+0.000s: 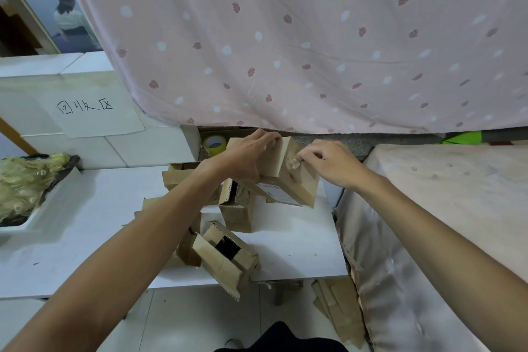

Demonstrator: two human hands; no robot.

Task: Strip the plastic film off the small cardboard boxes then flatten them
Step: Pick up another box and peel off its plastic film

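Head camera, looking down over both bare forearms at a small white table (pixel 297 254).

Above the table's far edge, the left hand (pixel 245 158) grips a small cardboard box (pixel 291 180), fingers curled over its top edge, holding it up at a tilt. The right hand (pixel 331 164) pinches a crumpled wad of clear plastic film (pixel 294 163) at the box's upper right face.

Progress, as a judgement: this box is partway through stripping and has not been flattened.

Count of what is left: at least three more boxes on the table keep their shape with flaps open. There is an open box (pixel 237 206) at the centre, a near box (pixel 225 258) overhanging the near edge, and a far box (pixel 181 176) at the far left. Further cardboard under the left forearm cannot be counted.

Likely finished: flat cardboard pieces (pixel 337 308) lie on the floor below the table's right side, number unclear.

One yellow tape roll (pixel 214 145) sits beyond the table's far edge.
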